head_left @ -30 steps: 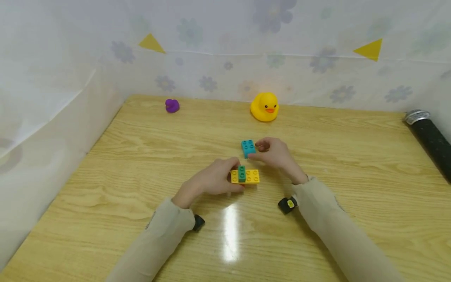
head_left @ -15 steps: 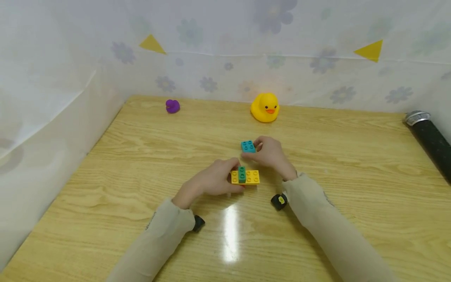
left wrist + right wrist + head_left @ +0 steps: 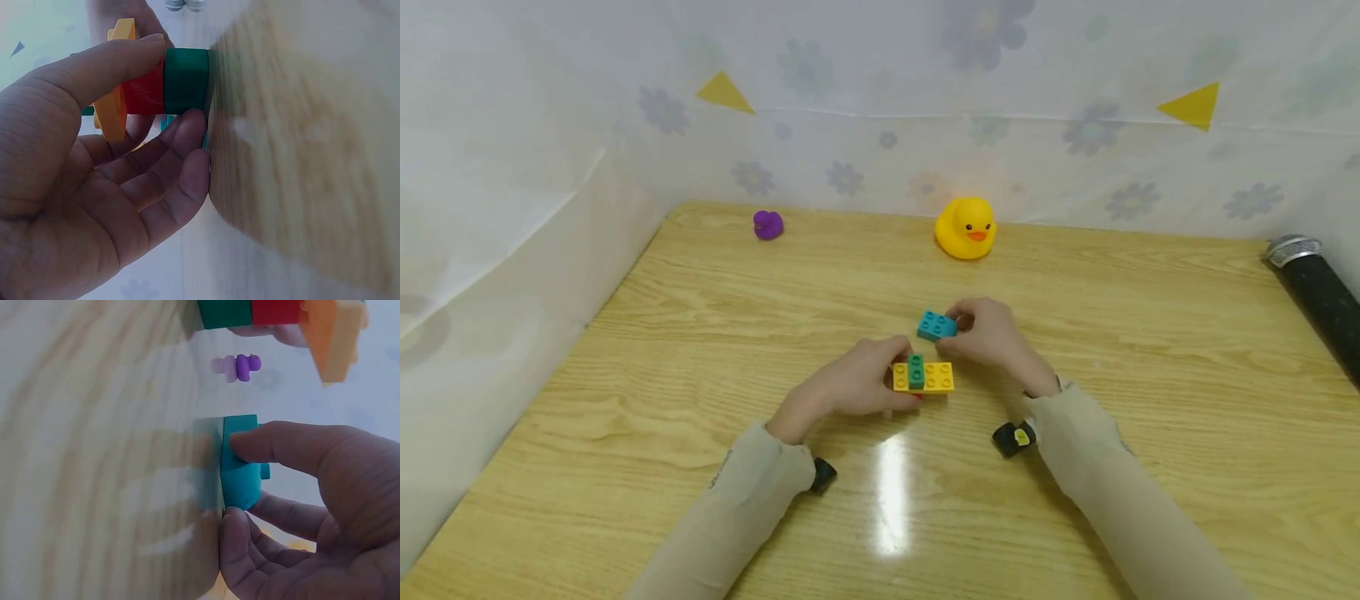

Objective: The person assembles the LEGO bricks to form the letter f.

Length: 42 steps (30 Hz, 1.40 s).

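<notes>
My left hand grips a stack of toy building bricks standing on the table. Its long yellow brick has a narrow green brick on top. In the left wrist view, a red brick and a bigger green brick show beneath, the green one against the tabletop. Just beyond the stack, my right hand pinches a teal studded brick between thumb and fingers. The right wrist view shows the thumb on one side of the teal brick, near its rounded end; it rests on the table.
A yellow rubber duck sits at the back of the wooden table, and a small purple duck to its left. A black microphone lies along the right edge. White flowered cloth closes off the back and sides.
My right hand has closed in on the teal brick, then drawn back slightly rightward and nearer. The brick has turned, its rounded end now facing right. My left hand and the stack stay put.
</notes>
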Each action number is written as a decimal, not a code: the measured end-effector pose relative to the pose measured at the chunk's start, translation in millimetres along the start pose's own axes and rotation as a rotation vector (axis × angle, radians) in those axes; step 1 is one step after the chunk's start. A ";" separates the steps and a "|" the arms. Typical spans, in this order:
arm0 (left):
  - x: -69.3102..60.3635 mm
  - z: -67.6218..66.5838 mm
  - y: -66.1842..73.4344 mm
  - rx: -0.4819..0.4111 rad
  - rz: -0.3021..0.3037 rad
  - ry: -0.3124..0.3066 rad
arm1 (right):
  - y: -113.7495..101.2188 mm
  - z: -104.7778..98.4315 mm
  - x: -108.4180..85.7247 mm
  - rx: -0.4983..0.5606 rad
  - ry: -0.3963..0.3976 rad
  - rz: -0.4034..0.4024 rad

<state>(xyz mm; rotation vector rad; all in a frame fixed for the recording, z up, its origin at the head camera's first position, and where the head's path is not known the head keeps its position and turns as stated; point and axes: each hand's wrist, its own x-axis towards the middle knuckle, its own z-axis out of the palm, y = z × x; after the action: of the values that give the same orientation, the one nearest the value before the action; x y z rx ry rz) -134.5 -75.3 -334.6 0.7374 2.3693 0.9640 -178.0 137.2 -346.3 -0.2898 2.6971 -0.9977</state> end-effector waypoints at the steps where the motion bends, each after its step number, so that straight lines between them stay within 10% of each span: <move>1: 0.1 0.0 0.0 0.005 0.000 0.001 | 1.5 -0.2 -1.8 0.001 0.003 -0.012; 9: -0.4 0.0 1.2 0.069 0.006 0.026 | 9.3 2.1 -16.0 -0.007 0.051 -0.110; 42: -0.3 0.6 -0.3 -0.025 0.006 0.011 | 6.8 -19.7 -28.5 0.182 -0.088 -0.039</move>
<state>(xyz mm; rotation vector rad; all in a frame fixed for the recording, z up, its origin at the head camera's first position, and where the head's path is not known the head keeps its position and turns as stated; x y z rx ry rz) -134.0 -75.3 -335.1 0.7321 2.3618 1.0002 -157.6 162.0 -331.7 -0.3435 2.5102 -1.2032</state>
